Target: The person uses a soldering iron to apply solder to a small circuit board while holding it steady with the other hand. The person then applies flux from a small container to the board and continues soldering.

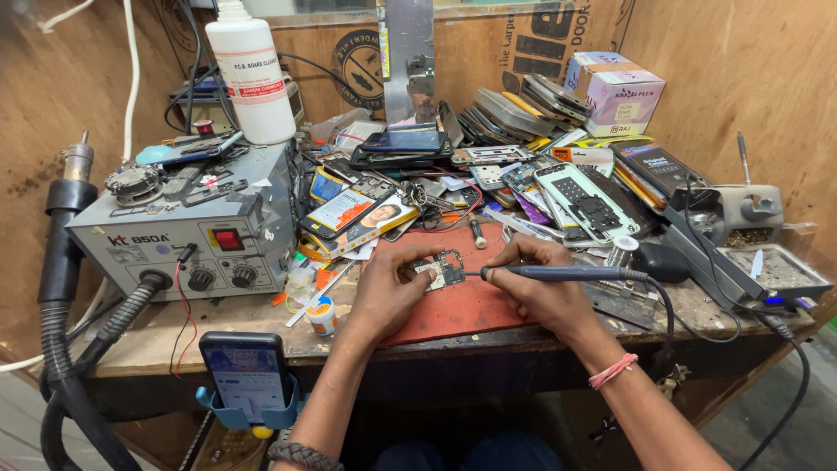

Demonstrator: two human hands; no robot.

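Note:
A small phone circuit board (446,267) lies on a red mat (471,305) at the front of the bench. My left hand (388,292) pins the board down, fingers on its left edge. In my right hand (545,292) is a dark soldering iron (567,273), held like a pen, with its tip touching the board's right side. The iron's cable runs off to the right toward the stand (741,214). A pink band sits on my right wrist, a braided one on my left.
A grey hot-air rework station (187,231) with its black hose stands at left, a white bottle (251,74) on top. Phone parts, screens and frames pile up behind the mat. A small solder-paste tub (322,314) and a phone in a blue holder (247,375) sit near the front edge.

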